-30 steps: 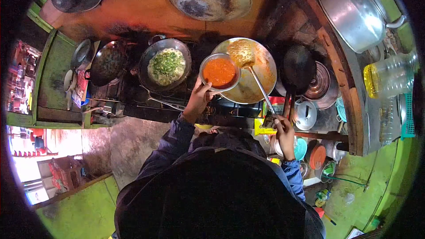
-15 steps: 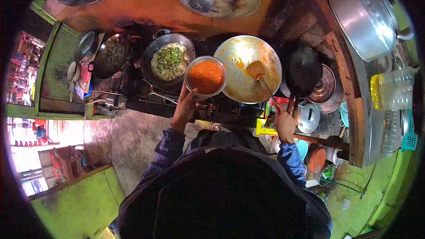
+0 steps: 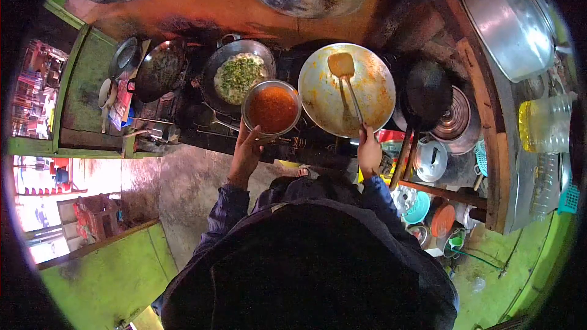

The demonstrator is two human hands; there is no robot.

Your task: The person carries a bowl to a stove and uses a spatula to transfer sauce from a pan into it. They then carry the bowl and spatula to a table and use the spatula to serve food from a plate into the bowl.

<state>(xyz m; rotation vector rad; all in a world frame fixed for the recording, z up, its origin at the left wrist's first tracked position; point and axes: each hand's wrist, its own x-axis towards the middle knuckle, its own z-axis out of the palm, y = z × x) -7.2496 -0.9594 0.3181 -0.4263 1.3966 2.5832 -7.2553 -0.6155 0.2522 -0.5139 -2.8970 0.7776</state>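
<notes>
My left hand (image 3: 246, 151) grips the near rim of a metal bowl (image 3: 271, 109) full of red-orange sauce, thumb on the edge. The bowl is held up and overlaps the near right side of a dark wok (image 3: 211, 79). In that wok lies a pale, round omelette-like food (image 3: 240, 78) topped with chopped greens. My right hand (image 3: 369, 154) is closed around the handle of a spatula (image 3: 342, 65). Its broad, orange-smeared blade is over the far part of a large light-coloured wok (image 3: 383, 101), whose inside is streaked with sauce.
A blackened pan (image 3: 160, 72) sits at the left of the stove, and another dark pan (image 3: 428, 91) at the right. A ladle (image 3: 223, 123) lies near the front edge. On the right shelf stand a big metal pot (image 3: 509, 24) and an oil bottle (image 3: 544, 125).
The sauce bowl has shifted slightly left and nearer to me. The spatula blade has moved to the far left part of the light wok, and my right hand has come left with it.
</notes>
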